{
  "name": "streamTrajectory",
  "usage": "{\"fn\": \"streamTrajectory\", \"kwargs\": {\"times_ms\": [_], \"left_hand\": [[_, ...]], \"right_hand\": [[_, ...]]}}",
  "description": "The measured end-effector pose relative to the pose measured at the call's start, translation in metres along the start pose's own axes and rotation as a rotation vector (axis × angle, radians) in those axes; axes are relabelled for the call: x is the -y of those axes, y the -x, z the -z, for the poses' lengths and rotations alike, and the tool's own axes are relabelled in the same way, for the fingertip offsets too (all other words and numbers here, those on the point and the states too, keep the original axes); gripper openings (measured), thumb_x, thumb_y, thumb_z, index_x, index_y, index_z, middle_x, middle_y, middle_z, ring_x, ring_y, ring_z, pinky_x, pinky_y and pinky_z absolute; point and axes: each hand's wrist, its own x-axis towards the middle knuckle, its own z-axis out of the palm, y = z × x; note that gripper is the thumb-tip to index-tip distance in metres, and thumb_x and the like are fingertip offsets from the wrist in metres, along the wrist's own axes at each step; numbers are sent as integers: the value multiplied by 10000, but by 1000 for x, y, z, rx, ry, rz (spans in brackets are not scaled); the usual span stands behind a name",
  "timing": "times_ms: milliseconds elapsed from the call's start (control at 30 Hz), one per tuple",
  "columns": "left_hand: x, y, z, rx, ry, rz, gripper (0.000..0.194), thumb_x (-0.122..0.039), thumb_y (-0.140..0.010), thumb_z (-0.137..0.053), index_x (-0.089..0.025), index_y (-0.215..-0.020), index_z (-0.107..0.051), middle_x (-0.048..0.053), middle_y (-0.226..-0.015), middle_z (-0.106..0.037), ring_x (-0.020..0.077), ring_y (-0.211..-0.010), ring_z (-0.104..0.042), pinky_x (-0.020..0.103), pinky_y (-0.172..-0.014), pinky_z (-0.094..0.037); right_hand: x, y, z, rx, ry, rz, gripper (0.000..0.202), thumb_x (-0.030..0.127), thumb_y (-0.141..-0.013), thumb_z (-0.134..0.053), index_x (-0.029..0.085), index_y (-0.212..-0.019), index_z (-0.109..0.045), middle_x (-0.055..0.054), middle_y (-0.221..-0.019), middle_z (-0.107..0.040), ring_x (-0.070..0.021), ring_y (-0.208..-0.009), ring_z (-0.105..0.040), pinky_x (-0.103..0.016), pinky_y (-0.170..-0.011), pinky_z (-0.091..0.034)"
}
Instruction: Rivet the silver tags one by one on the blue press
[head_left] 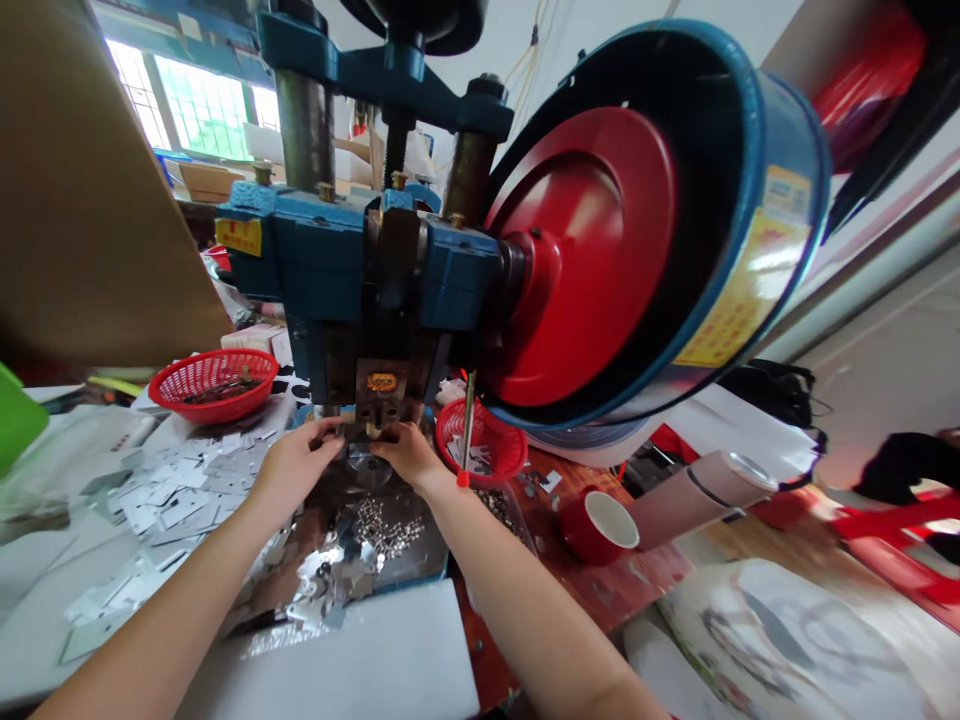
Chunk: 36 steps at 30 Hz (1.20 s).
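Note:
A blue press machine [322,250] with a large red wheel [600,230] stands in front of me. My left hand [304,460] is at the left of the press's die area, its fingers bent together; what they hold, if anything, is too small to tell. From the right, my right hand [405,452] reaches to the same spot under the ram [381,390], fingers pinched on something hidden. Below the hands, small shiny parts [386,530] and flat metal pieces [322,585] lie on the machine's plate. Many flat metal plates [180,500] are spread at the left.
One red basket [217,400] of dark pieces stands at the left, another red basket [510,450] right of the press. A red cup [600,528] and a pinkish bottle [697,500] are farther right. A red-tipped rod [466,430] hangs beside my right wrist. A white box [337,660] lies in front.

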Motion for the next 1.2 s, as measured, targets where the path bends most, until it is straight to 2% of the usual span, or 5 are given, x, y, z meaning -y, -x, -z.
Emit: {"fn": "streamTrajectory", "kwargs": {"times_ms": [133,333,533,867,1200], "left_hand": [[3,5,3,34,67,56,382,-463,-730,-554,-183,-963,-670,28,-784,-721,203,-692,-654,297,-648,-485],[3,5,-8,133,232,73,401,-415,-767,-465,-174,-1013,-671,57,-1008,-717,187,-749,-674,297,-664,-524],[-7,14,-5,115,102,34,362,-449,-730,-582,-220,-996,-670,8,-842,-734,216,-783,-663,314,-715,-494],[-18,3,-14,93,-109,-82,305,-375,-793,-500,-226,-952,-713,41,-990,-735,246,-924,-655,335,-803,-481],[-18,-3,-21,69,-243,-163,290,-340,-814,-483,-236,-925,-731,66,-989,-735,271,-938,-651,352,-825,-466]], "right_hand": [[6,10,-1,-126,214,41,102,225,-746,-671,205,-822,-735,-47,-982,-655,-197,-949,-587,-299,-851,-445],[14,40,5,-287,262,318,188,182,-875,-518,204,-911,-701,-66,-1031,-642,-184,-974,-568,-315,-889,-421],[17,56,11,-247,212,321,184,168,-868,-509,211,-924,-678,-26,-909,-688,-175,-884,-583,-298,-828,-419],[2,52,13,-265,283,275,225,140,-874,-476,206,-938,-681,-38,-945,-656,-187,-900,-552,-299,-832,-406],[5,50,15,-155,531,327,362,147,-861,-494,373,-1081,-672,-8,-1069,-619,-206,-999,-487,-369,-956,-324]]}}
